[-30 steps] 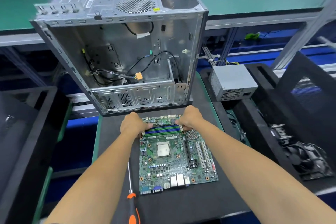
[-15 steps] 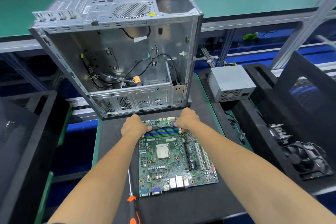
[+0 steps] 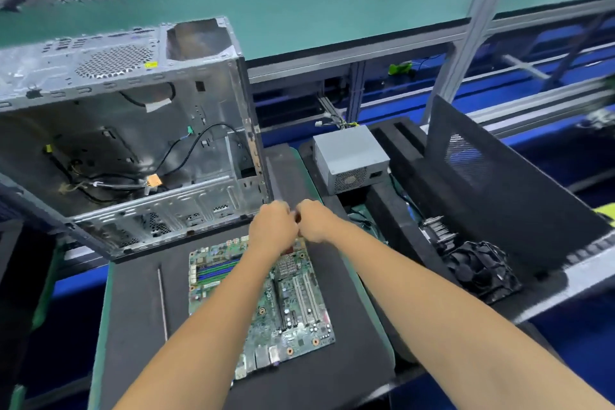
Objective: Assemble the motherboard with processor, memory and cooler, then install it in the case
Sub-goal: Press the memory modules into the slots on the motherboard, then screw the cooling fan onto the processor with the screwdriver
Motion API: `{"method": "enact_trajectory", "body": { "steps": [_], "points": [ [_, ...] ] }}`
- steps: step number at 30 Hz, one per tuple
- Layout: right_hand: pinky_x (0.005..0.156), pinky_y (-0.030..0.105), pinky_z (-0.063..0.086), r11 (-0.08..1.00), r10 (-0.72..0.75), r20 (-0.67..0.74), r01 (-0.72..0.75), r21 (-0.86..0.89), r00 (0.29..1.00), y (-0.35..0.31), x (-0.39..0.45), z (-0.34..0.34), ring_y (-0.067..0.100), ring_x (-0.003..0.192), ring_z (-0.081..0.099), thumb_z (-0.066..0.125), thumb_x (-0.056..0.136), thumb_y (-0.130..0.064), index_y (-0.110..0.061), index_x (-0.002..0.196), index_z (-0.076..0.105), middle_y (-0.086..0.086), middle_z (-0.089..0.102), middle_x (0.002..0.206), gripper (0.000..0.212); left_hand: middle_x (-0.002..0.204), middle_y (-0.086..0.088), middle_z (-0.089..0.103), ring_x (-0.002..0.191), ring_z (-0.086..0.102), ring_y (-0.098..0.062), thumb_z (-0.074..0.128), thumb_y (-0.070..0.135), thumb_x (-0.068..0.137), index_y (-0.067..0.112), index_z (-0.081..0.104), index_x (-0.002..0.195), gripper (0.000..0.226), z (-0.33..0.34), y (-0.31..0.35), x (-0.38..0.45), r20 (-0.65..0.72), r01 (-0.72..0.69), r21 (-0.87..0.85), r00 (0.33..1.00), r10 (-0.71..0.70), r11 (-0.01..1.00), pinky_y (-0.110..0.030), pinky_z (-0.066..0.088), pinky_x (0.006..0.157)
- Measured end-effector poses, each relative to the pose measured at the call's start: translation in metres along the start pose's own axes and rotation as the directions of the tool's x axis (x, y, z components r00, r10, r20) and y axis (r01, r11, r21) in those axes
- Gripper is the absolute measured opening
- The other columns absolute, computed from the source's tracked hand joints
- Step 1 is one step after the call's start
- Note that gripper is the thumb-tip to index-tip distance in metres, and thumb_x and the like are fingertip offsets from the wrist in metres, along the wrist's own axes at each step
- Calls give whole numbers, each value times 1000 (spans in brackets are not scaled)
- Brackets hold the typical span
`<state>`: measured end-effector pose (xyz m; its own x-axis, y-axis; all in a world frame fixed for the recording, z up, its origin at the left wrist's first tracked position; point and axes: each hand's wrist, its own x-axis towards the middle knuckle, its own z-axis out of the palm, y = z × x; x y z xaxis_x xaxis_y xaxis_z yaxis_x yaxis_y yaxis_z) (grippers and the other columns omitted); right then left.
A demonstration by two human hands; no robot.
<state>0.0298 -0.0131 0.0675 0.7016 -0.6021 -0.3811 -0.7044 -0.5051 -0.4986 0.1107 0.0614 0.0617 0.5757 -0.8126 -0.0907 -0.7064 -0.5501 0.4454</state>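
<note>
Green motherboard (image 3: 266,306) flat on a black foam mat (image 3: 332,376), at centre of view, long side running from 11 toward 5 o'clock. Blue and black memory slots (image 3: 216,271) near its far-left edge; small silver heatsink (image 3: 286,265) and long expansion slots (image 3: 306,296) on its right half. Processor socket hidden under the left forearm.

Left hand (image 3: 273,230) and right hand (image 3: 316,221) together above the board's far-right corner, at about 12 o'clock from the board's middle, knuckles touching or nearly so. Both curled into loose fists; motion blur there, so cannot tell whether either grasps anything.

Open metal computer case (image 3: 133,130) at 10 o'clock from the board, open side facing the camera, black cables (image 3: 186,146) and a yellow connector (image 3: 154,180) inside. Grey power supply (image 3: 349,156) at 1 o'clock, on a black foam tray (image 3: 399,210). Black cooler fan (image 3: 479,270) at 3 o'clock, further right. Thin screwdriver shaft (image 3: 162,303) on the mat at 9 o'clock, just beside the board.
</note>
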Motion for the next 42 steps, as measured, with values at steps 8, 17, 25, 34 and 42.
{"method": "enact_trajectory", "body": {
  "steps": [8,17,25,34,42],
  "points": [
    [60,32,41,995,80,-50,-77,66,996,100,-27,-28,31,78,58,46,85,1,-3,82,57,16,61,88,12,84,-15,64,83,58,-34,51,9,83,14,53,73,12,70,83,6,85,-77,-132,992,89,988,-33,41,62],
    [66,34,41,981,190,-201,-179,71,961,209,-58,-76,27,80,50,51,84,-4,-13,72,44,16,61,100,16,78,-7,54,74,50,-29,47,5,79,14,47,76,10,134,186,17,190,-255,-170,940,285,952,-35,39,61],
    [85,41,42,938,344,-224,-346,28,912,259,-59,-89,36,114,50,50,92,-17,-5,118,46,18,47,126,29,89,-13,50,73,49,-26,62,16,72,11,40,81,24,177,234,31,384,-286,-201,857,344,937,-32,33,53],
    [70,32,44,872,477,4,-473,128,879,281,-59,-90,32,103,61,45,93,-15,-4,115,57,17,60,121,28,114,-9,46,108,48,-28,84,45,59,11,39,111,77,208,244,46,600,-336,4,755,266,942,-38,44,84],
    [71,30,46,843,521,10,-517,148,853,278,-54,-90,31,103,63,50,91,-9,-4,118,58,16,61,121,29,121,-7,55,112,54,-30,89,43,53,16,38,125,92,215,247,52,654,-453,202,723,225,869,-39,44,91]
  ]
}}
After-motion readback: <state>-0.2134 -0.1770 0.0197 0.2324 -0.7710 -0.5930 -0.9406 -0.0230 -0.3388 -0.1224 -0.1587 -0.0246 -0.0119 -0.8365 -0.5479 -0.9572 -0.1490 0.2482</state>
